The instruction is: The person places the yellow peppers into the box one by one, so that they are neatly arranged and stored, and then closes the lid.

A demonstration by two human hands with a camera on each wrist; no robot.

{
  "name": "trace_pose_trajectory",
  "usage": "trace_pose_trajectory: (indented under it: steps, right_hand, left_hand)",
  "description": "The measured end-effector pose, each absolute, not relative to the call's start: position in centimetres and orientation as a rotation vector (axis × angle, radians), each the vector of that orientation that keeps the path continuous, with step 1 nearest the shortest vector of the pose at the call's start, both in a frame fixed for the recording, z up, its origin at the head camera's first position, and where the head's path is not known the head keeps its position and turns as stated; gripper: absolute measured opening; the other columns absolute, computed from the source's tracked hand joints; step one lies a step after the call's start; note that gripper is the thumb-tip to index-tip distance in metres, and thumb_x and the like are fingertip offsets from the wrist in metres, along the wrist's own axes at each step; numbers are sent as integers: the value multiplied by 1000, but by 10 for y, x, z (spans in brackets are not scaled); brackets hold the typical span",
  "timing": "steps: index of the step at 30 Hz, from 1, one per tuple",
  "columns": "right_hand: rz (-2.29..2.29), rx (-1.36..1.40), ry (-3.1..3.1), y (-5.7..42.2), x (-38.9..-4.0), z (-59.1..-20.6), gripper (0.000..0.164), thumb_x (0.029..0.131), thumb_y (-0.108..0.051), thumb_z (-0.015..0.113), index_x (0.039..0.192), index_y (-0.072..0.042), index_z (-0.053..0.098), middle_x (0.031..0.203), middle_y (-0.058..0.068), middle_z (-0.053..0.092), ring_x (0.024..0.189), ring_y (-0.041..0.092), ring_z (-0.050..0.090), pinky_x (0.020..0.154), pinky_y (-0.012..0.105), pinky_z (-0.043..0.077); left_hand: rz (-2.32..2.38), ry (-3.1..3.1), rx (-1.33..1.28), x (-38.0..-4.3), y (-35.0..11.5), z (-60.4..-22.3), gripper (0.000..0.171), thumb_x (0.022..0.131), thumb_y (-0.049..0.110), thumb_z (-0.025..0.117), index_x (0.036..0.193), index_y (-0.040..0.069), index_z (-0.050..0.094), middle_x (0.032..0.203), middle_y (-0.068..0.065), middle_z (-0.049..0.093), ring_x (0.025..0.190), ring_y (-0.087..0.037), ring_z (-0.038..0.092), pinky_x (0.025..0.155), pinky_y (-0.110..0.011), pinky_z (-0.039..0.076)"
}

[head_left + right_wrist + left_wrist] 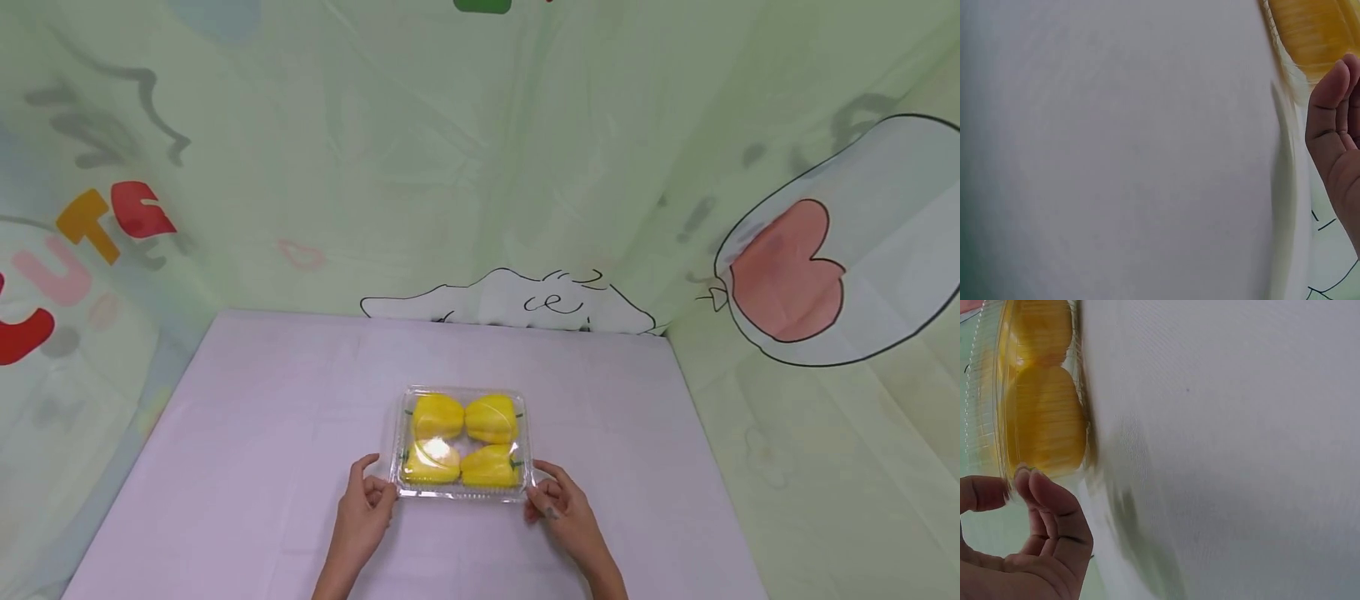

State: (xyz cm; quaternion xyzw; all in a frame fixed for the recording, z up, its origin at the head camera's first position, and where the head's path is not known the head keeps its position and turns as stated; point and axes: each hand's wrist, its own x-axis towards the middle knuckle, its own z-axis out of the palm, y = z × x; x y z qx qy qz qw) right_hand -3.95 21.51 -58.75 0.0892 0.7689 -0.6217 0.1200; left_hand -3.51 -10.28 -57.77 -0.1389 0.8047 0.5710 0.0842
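Observation:
A clear plastic clamshell box (465,495) lies closed on the table in the head view, with several yellow bell peppers (491,418) inside, green stems facing outward. My left hand (365,512) pinches the box's near left corner. In the left wrist view the thumb and fingertips of that hand (1054,531) meet at the box's rim. At the near right corner, my right hand (562,508) holds the rim between thumb and fingers. The right wrist view shows the curled fingers of that hand (1335,119) against the box's edge; its thumb is out of sight there.
A pale cloth covers the table (300,400) around the box. Behind it hangs a light green printed curtain (420,167), which also closes off both sides. A balloon with a pink heart (787,275) is printed on the right side.

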Motion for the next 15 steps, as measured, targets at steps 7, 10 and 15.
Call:
trace_pose_trajectory:
  steps: [7, 10, 15]
  right_hand:
    - [-1824, 243, 2268, 219, -39, -584, 50, 103, -17, 68, 148, -3, 53, 98, 19, 73, 77, 18, 73, 72, 30, 65]
    - [-1798, 199, 2359, 222, -39, -583, 48, 104, -16, 67, 147, -2, 54, 102, 18, 73, 79, 15, 72, 71, 29, 64]
    - [-1623, 192, 2643, 227, -41, -579, 46, 103, -22, 69, 145, -6, 59, 119, 10, 74, 100, 9, 69, 82, 22, 61]
  left_hand:
    - [1444, 2663, -357, -36, -109, -574, 45, 101, 20, 63, 144, 6, 57, 98, -2, 72, 73, -7, 59, 60, -20, 47]
    - [1309, 2852, -278, -39, -116, -572, 41, 100, 17, 65, 139, 6, 62, 102, -2, 71, 79, -10, 59, 63, -21, 49]
    - [1051, 3182, -54, -49, -136, -570, 47, 95, 14, 70, 140, 3, 62, 126, -13, 70, 107, -29, 63, 88, -44, 59]
